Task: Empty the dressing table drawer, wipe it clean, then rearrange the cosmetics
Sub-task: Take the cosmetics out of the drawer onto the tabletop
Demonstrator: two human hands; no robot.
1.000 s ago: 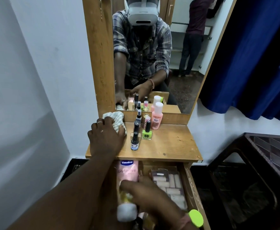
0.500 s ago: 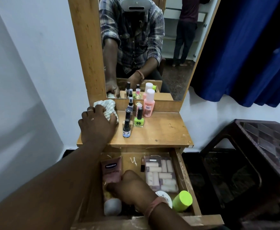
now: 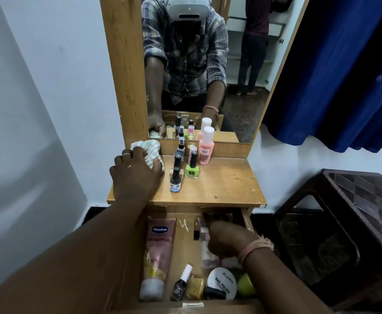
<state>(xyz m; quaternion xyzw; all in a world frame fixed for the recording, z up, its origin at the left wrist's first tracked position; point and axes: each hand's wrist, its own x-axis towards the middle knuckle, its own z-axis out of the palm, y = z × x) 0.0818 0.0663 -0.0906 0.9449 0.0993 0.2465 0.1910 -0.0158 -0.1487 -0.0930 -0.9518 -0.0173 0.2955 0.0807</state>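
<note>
I see the drawer (image 3: 246, 220) open, w/ a pink Vaseline tube (image 3: 159, 250), dark polish bottle (image 3: 181, 284), a "Nail Polish" tub (image 3: 222, 283) and a clear case (image 3: 208, 257) inside. My right hand (image 3: 228, 242) lies on that case (grip hidden, can't tell). Left hand (image 3: 135, 175) clutches a striped cloth (image 3: 150, 148) on the tabletop (image 3: 226, 184), beside a "Hive" bottle (image 3: 176, 181).

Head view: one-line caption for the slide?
Left hand rests on cloth on the tabletop; right hand reaches into the open drawer over a palette.
</note>
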